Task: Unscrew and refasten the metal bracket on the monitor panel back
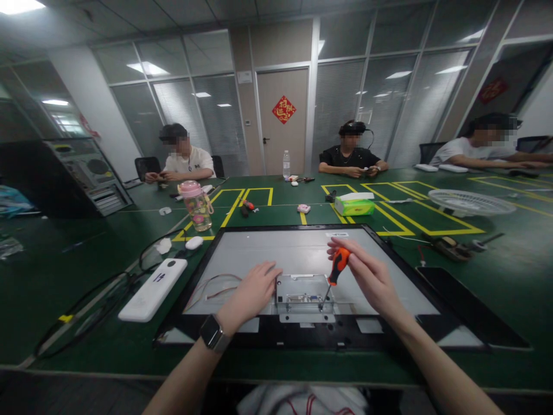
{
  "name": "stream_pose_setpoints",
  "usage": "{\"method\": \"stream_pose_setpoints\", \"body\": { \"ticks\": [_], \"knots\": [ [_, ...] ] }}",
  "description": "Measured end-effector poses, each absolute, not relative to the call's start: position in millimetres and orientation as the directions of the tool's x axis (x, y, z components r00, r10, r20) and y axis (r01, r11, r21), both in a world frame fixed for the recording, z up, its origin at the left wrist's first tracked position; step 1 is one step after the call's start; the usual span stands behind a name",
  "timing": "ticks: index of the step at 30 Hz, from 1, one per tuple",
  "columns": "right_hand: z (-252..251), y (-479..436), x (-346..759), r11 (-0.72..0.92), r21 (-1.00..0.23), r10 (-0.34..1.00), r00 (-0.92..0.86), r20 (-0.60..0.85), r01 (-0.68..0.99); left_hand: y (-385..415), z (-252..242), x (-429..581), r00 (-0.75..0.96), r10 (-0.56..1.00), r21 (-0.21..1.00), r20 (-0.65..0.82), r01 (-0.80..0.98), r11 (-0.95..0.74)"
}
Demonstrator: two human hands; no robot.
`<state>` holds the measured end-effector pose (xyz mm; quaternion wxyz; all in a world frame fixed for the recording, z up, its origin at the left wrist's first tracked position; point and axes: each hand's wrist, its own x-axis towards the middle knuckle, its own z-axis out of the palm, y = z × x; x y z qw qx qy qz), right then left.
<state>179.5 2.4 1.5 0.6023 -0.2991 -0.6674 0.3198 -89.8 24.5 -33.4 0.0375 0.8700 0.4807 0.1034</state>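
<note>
A monitor panel [242, 248] lies face down on the green table, its grey metal back up inside a black frame. Near its front edge sits a small metal board cover [298, 286] with connector ports. My right hand [367, 276] is closed on an orange-and-black screwdriver [336, 270], held tilted with its tip down on the cover's right side. My left hand [253, 294], with a watch on the wrist, rests on the panel just left of the cover, fingers curled and touching its edge. Thin wires [216, 285] run left of that hand.
A white power bank [153, 288] and black cables lie left of the panel. A pink-lidded bottle [196, 204], tissue box [354, 204], fan grille [470, 202] and computer case [82, 173] stand farther back. Three people sit at the far side.
</note>
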Motion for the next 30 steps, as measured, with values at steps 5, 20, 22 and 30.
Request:
{"method": "stream_pose_setpoints", "body": {
  "ticks": [5, 20, 22, 30],
  "knots": [
    [-4, 4, 181, 0.558, -0.823, 0.814, -0.12, 0.568, -0.11, 25, -36, -91, 0.521, 0.839, 0.153, 0.157, 0.827, -0.542],
    [3, 3, 174, 0.431, -0.854, 0.843, -0.207, 0.496, -0.293, 24, -32, -88, 0.519, 0.842, 0.159, 0.151, 0.828, -0.538],
    [1, 4, 174, 0.452, -0.84, 0.829, -0.207, 0.52, -0.3, 24, -32, -89, 0.518, 0.843, 0.157, 0.146, 0.829, -0.537],
    [1, 6, 174, 0.499, -0.8, 0.82, -0.117, 0.56, -0.333, 24, -32, -89, 0.516, 0.845, 0.148, 0.144, 0.833, -0.534]
  ]
}}
